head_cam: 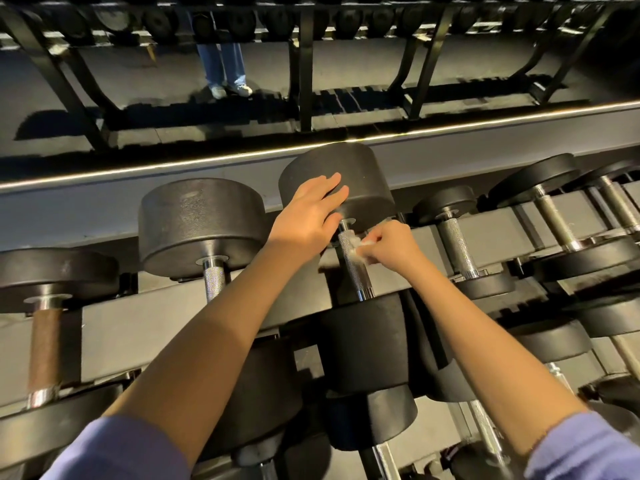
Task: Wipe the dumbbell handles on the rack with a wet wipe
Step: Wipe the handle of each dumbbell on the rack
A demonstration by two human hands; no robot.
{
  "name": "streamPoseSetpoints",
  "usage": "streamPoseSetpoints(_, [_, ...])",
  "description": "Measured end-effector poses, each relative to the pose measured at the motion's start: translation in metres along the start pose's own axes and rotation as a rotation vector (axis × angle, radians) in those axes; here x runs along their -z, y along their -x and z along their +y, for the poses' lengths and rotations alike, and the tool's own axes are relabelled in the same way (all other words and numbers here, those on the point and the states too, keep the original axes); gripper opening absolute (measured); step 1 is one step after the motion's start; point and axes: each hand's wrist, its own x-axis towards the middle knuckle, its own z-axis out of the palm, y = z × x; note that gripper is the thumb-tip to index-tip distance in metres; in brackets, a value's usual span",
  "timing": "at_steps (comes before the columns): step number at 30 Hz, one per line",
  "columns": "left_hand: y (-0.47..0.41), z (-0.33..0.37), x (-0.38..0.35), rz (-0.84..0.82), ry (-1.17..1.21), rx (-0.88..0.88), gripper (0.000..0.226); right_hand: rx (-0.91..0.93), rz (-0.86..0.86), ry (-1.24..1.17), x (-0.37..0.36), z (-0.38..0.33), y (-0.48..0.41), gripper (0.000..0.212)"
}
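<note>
A black dumbbell lies on the rack [173, 317] in the middle of the view, its knurled steel handle [356, 271] running between a far head [360, 178] and a near head [367, 344]. My left hand [308, 216] rests flat on the far head with straight fingers. My right hand [389, 244] pinches a small white wet wipe [360, 247] against the upper part of the handle.
More dumbbells sit on both sides: a large one [201, 220] to the left, a brown-handled one [45, 344] at far left, several smaller ones [457, 244] to the right. A mirror behind the rack reflects a standing person's legs [227, 67].
</note>
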Motion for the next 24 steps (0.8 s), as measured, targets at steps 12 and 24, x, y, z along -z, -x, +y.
streamPoseSetpoints(12, [0.001, 0.001, 0.002, -0.002, 0.003, 0.008, 0.046, -0.052, 0.187, -0.163, -0.003, -0.007, -0.004, 0.014])
streamPoseSetpoints(24, [0.000, 0.003, 0.000, 0.012, 0.019, 0.024, 0.047, -0.011, 0.015, -0.057, -0.008, -0.021, -0.005, 0.019])
